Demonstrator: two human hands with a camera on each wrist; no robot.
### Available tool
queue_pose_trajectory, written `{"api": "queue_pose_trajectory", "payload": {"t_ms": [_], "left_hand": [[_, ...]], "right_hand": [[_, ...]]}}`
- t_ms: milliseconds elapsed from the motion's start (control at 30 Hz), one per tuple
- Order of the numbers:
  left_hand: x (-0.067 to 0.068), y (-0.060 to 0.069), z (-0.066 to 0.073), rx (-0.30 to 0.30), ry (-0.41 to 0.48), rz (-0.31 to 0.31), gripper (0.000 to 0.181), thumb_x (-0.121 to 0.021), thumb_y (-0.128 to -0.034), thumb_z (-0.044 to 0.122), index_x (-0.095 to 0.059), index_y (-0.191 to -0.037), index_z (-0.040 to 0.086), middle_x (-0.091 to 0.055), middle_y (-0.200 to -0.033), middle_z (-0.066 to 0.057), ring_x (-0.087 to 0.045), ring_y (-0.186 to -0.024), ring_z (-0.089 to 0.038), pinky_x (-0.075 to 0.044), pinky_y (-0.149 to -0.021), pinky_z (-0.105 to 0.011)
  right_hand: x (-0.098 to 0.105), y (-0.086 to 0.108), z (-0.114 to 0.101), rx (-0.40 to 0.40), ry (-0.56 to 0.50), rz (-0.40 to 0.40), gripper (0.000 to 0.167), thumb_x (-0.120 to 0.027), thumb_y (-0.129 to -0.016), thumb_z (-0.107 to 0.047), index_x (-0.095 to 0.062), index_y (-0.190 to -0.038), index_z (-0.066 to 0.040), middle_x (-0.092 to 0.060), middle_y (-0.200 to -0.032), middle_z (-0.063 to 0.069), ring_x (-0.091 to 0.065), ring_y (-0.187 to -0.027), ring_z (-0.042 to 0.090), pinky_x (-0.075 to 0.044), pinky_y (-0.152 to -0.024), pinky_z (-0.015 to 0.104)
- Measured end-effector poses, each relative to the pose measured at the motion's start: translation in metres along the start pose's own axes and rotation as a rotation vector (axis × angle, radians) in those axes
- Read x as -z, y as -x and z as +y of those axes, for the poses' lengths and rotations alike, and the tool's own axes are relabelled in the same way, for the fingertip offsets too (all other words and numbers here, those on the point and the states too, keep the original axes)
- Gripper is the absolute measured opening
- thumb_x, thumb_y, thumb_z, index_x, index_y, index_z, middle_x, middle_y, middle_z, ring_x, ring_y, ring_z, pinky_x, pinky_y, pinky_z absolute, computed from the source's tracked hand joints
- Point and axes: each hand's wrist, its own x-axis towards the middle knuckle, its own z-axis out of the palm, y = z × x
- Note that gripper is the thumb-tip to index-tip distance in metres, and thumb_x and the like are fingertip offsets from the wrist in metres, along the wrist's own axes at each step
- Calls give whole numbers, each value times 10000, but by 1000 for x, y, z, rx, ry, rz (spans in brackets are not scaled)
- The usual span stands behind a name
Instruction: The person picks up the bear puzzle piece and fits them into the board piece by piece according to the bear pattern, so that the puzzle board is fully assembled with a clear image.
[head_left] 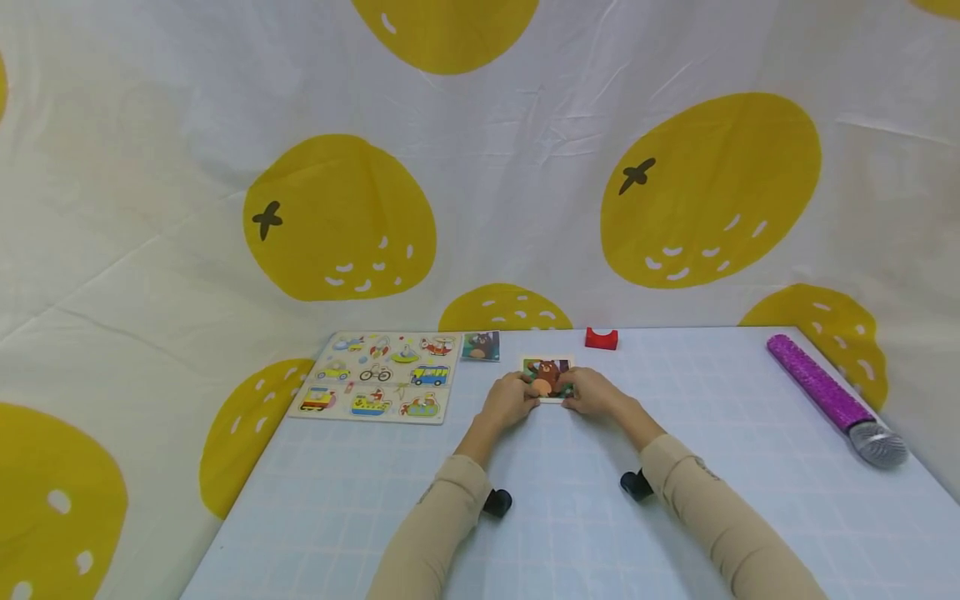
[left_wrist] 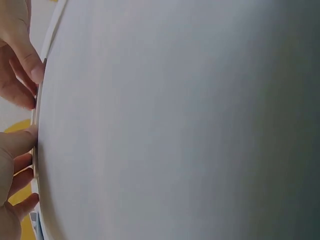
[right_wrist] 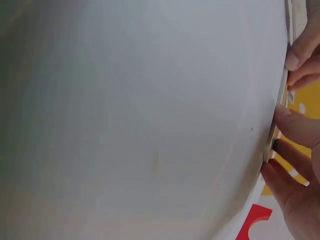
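Note:
A small bear picture board with a pale border lies at the middle of the table, towards the back. My left hand grips its left side, thumb at the near edge. At the right side, my right hand holds the board the same way, its fingers partly covering the picture. Both wrist views catch the board only as a thin edge; the left hand and the right hand have thumb and fingers along it. Whether the picture has loose pieces cannot be made out.
Left of the hands lies a vehicle puzzle board, with a bear picture card beside it. A red notched block stands at the back. A purple glittery microphone lies along the right edge. Behind hangs a fruit-print cloth.

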Motion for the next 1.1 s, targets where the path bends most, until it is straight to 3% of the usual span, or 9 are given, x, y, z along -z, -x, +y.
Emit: {"api": "queue_pose_trajectory", "payload": {"t_ms": [100, 267, 467, 600, 833, 967, 1100], "left_hand": [[-2, 0, 1, -12, -18, 10, 148, -684, -867, 252, -774, -956, 176, -660, -1146, -15, -577, -1090, -172, -474, -925, -317], [-3, 1, 3, -13, -31, 48, 128, -694, -859, 248, -777, -922, 173, -628, -1164, -8, -538, -1121, -164, -479, -919, -313], [0, 2, 9, -21, -49, 46, 123, -688, -864, 214, -774, -913, 142, -673, -1037, -4, -591, -989, -140, -499, -855, -264], [0, 2, 10, -39, -87, 41, 118, -677, -870, 205, -770, -894, 137, -671, -1044, -1, -594, -984, -141, -502, -837, -259], [-6, 2, 9, -105, -205, 87, 103, -655, -883, 206, -739, -894, 147, -662, -1002, 17, -613, -920, -133, -514, -753, -260], [-7, 3, 12, -91, -194, 87, 125, -646, -891, 203, -738, -953, 144, -667, -969, 17, -627, -878, -139, -519, -757, -252], [-5, 4, 15, -49, -163, 47, 156, -632, -903, 206, -739, -995, 140, -665, -1041, 3, -620, -941, -154, -520, -808, -263]], "right_hand": [[-3, 0, -1, 17, 1, 6, 212, -702, -808, -28, -724, -1015, 12, -621, -1139, 223, -569, -1058, 371, -449, -928, 509], [-6, -2, 1, 20, 16, 19, 203, -686, -803, 5, -745, -995, -25, -590, -1173, 250, -540, -1070, 405, -429, -924, 524], [-5, -1, 3, -15, -14, 9, 201, -678, -811, 10, -743, -998, -24, -572, -1194, 247, -518, -1075, 401, -415, -931, 529], [-4, -1, 3, -25, -31, -7, 204, -675, -817, 2, -738, -1010, -20, -560, -1213, 245, -501, -1101, 397, -390, -949, 539], [-4, 1, 2, -52, -58, -20, 220, -660, -829, -1, -730, -1036, -21, -543, -1239, 248, -481, -1121, 408, -372, -966, 558], [-4, 3, 3, -85, -86, -27, 218, -659, -833, -5, -729, -1039, -21, -527, -1264, 247, -461, -1141, 421, -360, -980, 564], [-3, 3, 3, -93, -105, -37, 224, -660, -837, -13, -724, -1052, -22, -512, -1282, 249, -445, -1158, 429, -355, -987, 572]]}}
